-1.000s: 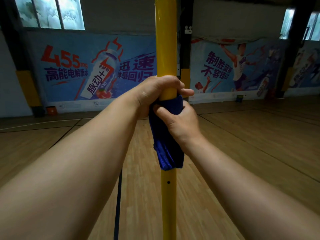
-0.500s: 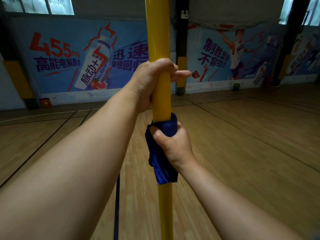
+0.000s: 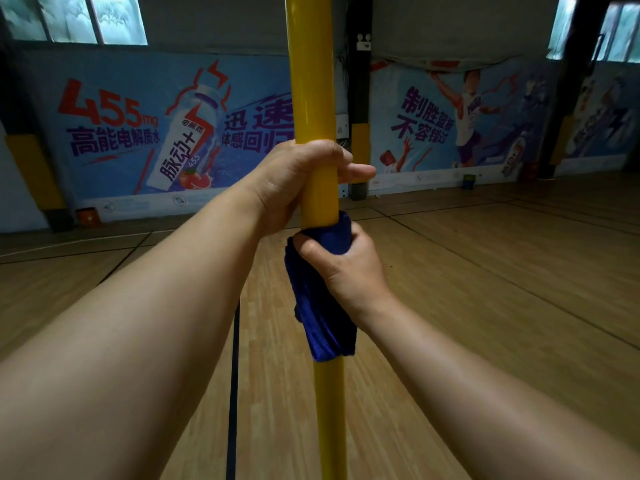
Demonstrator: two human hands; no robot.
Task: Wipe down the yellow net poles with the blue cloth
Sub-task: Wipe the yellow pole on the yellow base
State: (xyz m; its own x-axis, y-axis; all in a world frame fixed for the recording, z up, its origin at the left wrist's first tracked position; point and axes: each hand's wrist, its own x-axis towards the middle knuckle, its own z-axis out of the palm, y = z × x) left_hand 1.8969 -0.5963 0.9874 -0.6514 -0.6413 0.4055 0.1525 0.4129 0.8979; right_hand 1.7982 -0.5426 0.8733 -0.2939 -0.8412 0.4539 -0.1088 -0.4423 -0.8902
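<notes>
Pole: one glossy yellow metal net pole (image 3: 313, 98) stands upright through the centre of the frame, running from top edge to bottom edge.
Cloth: one dark blue towelling cloth (image 3: 320, 306) is wrapped round the pole at mid-frame, its loose end hanging down below the grip.
Left hand: the left hand (image 3: 298, 178) grips the bare pole just above the cloth, fingers curled round it, thumb poking out to the right.
Right hand: the right hand (image 3: 349, 268) clamps the cloth to the pole, fingers closed round both, thumb lying across the front of the fabric.
Change: a second ago the two hands were touching; half a second ago the cloth hand sat well below the steadying hand; now it is back up close beneath it, with a short band of yellow between.
Meaning: I judge this a scrubbing stroke, down and up again, over the middle section; the lower length seems still to be done.
Count: one pole, one cloth, two hands in view; no second pole is visible.
Surroundings: a wooden court floor (image 3: 485, 289) and blue printed wall banners (image 3: 138, 133) across the upper half.
</notes>
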